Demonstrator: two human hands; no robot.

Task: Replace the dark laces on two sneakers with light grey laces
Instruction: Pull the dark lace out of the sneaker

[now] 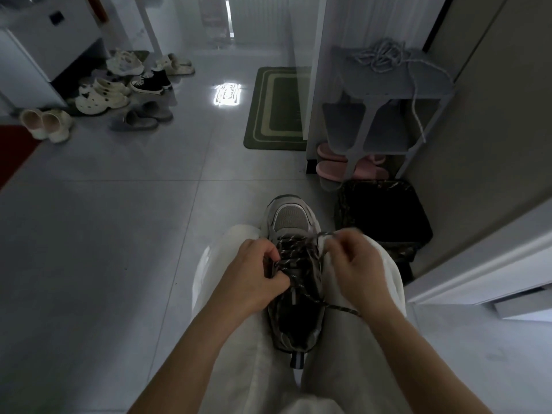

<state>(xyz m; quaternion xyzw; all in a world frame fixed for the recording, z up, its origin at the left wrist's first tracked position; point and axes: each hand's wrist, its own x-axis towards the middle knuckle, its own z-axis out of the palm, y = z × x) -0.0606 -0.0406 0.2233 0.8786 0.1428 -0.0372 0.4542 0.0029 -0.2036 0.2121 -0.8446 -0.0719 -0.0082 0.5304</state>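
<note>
– Both pinch the dark lace. The left grip has fingers curled tight on a strand by the L eyelet row. The right grip nips a loop lifted up & out past the R edge of the tongue.
– Where's the shoe?
– The sneaker is wedged between the knees on pale trousers, toe pointing away, heel tab toward the body. It's fully laced in dark, so prob. early in the job.
– Best way to do this bit?
– Slacken row by row from the top and don't yank one end. L steadies the upper while R draws slack thru each crossing.
– Why so careful?
– The cord's round and braided w/ light flecks. It looks grippy, so it'll likely bind in the eyelets. One free end trails over the R thigh.
– Shoe itself?
– Grey mesh toe box, smoother grey overlays, chunky rounded sole.
– New ones?
– The light grey laces sit in a loose tangle on top of the shoe rack, one end hanging down its side, well apart from both hands. Can't pick out the 2nd sneaker.
</note>
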